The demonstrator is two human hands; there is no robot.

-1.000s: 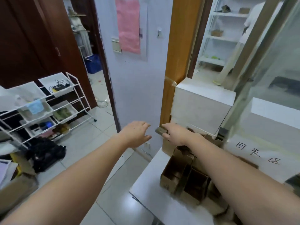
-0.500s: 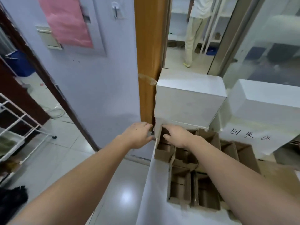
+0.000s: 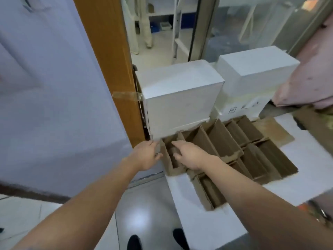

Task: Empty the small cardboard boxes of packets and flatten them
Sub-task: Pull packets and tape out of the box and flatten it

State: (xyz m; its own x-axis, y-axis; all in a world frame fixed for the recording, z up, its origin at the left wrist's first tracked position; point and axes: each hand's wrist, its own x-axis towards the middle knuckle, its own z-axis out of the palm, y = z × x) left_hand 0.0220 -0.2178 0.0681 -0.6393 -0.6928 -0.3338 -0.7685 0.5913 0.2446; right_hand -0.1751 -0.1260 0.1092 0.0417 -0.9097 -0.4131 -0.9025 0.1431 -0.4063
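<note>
At the table's left corner, we're digging into the nearest small cardboard box (image 3: 171,157).
Left hand (image 3: 146,156) is bracing its outer wall, fingers curled against it; right hand (image 3: 189,156) is dipping inside, fingertips bunched, so we can't tell if they're pinching a packet.

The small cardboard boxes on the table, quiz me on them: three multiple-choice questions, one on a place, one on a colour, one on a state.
1. Where is the right hand?
A. reaching into the leftmost small cardboard box
B. on the big white box
C. on the floor

2. What colour is the big box behind the small ones?
A. brown
B. white
C. blue

3. How do the small boxes stand?
A. taped shut
B. flattened
C. open on top

Answers: 1 A, its fingers dip inside that box. 2 B, its top and sides are plain white. 3 C, their insides show from above.
</note>
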